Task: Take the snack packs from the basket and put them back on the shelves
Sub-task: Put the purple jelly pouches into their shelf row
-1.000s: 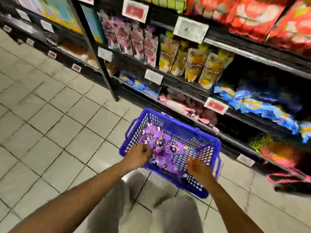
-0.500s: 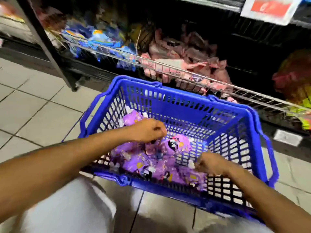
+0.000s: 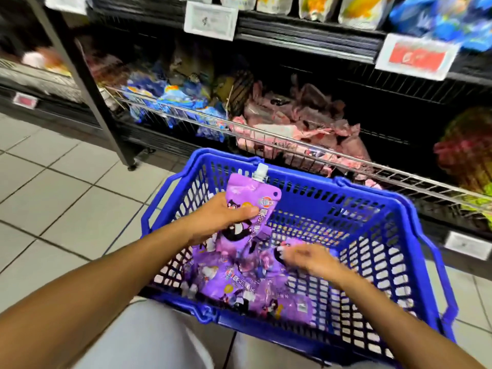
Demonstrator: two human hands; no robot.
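While the left hand [image 3: 226, 217] grips an upright purple spouted snack pouch [image 3: 249, 206] at frame centre, the blurred right hand [image 3: 306, 258] pinches another among the purple pouches [image 3: 247, 286] heaped in the blue basket [image 3: 378, 209] below the wire-fronted shelf [image 3: 292, 141].

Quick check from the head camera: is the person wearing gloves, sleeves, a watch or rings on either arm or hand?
No. The left hand and the right hand are bare, with no gloves. Both forearms are uncovered up to the frame edge, with no sleeve, watch or wristband in view. The right hand is motion-blurred, so rings cannot be ruled out there; none shows on the left.
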